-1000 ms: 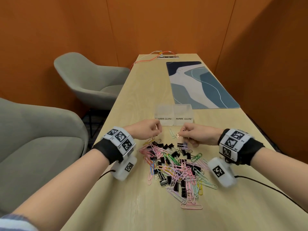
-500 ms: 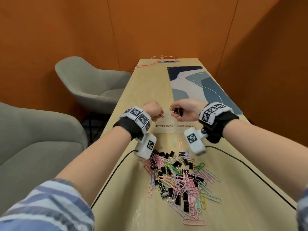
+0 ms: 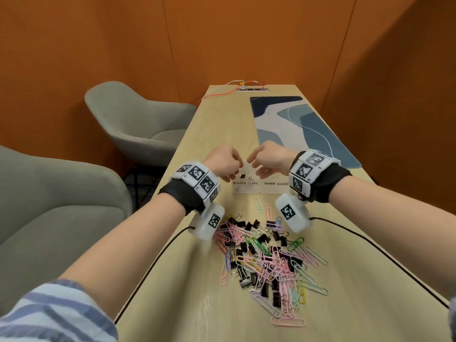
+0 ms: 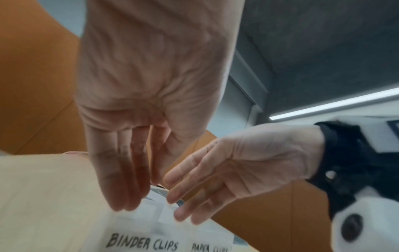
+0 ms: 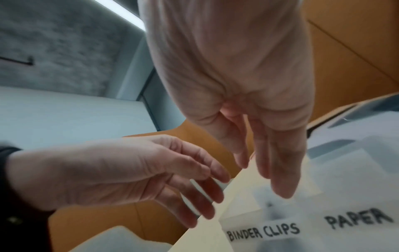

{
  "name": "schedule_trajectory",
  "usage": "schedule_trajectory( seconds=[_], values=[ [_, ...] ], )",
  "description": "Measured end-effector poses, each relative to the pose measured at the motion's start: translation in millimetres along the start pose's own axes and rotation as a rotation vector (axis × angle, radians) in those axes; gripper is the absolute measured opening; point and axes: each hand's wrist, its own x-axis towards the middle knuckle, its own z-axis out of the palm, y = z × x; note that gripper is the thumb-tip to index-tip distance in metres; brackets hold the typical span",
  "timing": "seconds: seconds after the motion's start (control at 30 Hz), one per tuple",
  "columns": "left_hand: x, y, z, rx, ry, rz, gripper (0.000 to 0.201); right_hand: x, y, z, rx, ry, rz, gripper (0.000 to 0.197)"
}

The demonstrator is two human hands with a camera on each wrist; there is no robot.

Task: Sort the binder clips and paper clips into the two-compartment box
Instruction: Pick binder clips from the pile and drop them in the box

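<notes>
The translucent two-compartment box [image 3: 259, 189] stands on the table, labelled BINDER CLIPS on the left and PAPER CLIPS on the right. My left hand [image 3: 230, 172] and right hand [image 3: 256, 166] hover close together just above it. Both wrist views show the fingers of my left hand [image 4: 129, 187] and right hand [image 5: 274, 170] loosely straight and holding nothing. A black binder clip [image 3: 243, 175] lies in the binder clips compartment, blurred in the right wrist view [image 5: 270, 207]. The mixed pile of black binder clips and coloured paper clips [image 3: 266, 255] lies nearer me.
A blue patterned mat [image 3: 296, 129] lies beyond the box on the right. A power strip with orange cables [image 3: 251, 88] sits at the table's far end. Two grey chairs [image 3: 138, 119] stand to the left. Black wrist cables [image 3: 158, 257] trail over the table.
Both hands rose from the pile and moved forward over the box. The right hand released the black binder clip, which now lies in the binder clips compartment; the left hand opened too.
</notes>
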Motion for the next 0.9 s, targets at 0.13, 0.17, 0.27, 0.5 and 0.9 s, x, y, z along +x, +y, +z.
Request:
schedule_trajectory(
  seconds=[0.13,0.17,0.27,0.5,0.9],
  values=[
    [-29.9,-13.3,9.8,0.206,-0.209,0.135,0.012,-35.6,20.3,2.6,-0.316,-0.091,-0.147,0.026],
    [-36.4,-17.3,13.9,0.274,-0.291,0.169,0.012,-44.2,28.1,4.0,-0.412,-0.167,-0.166,0.025],
    [-51.3,-27.3,29.0,0.503,-0.375,0.271,0.023,-68.4,49.8,12.6,-0.674,-0.268,-0.253,0.022],
    [-60.7,-20.4,61.8,0.560,-0.240,0.397,0.032,-78.8,77.8,38.3,-0.781,-0.120,-0.389,0.022],
    [-52.0,-20.1,66.4,0.562,-0.229,0.378,0.029,-70.8,76.8,26.7,-0.508,-0.157,-0.237,0.016]
  ],
)
